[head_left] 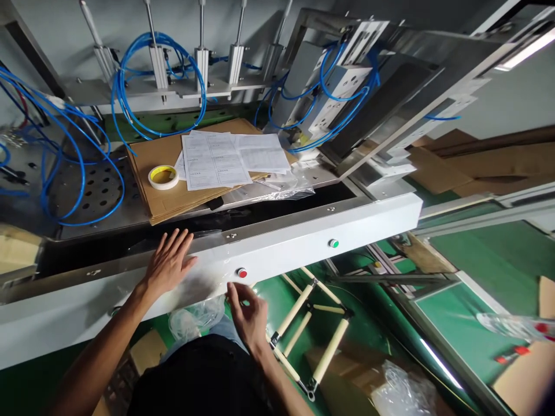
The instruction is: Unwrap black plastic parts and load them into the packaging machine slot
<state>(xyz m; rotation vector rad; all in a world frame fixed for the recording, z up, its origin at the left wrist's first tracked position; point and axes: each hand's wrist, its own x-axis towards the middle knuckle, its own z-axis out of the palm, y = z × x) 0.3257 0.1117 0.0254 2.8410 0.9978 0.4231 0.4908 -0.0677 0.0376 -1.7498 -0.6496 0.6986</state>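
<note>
My left hand (167,266) lies flat with its fingers spread on the metal ledge of the white machine beam (286,245). Clear plastic film (206,277) lies over the beam just right of that hand, its outline hard to make out. My right hand (249,315) is in front of the beam, below the red button (241,273), its fingers curled in toward the thumb. The thumb tip is close to the film's edge; whether it pinches the film cannot be seen. A green button (333,244) sits farther right on the beam.
Behind the ledge, flat cardboard (160,202) carries printed sheets (214,159) and a tape roll (163,177). Blue air hoses (124,110) loop around upright cylinders (158,66). Below stand a cream tube frame (332,346) and a plastic bag (403,390). A bottle (515,325) lies right.
</note>
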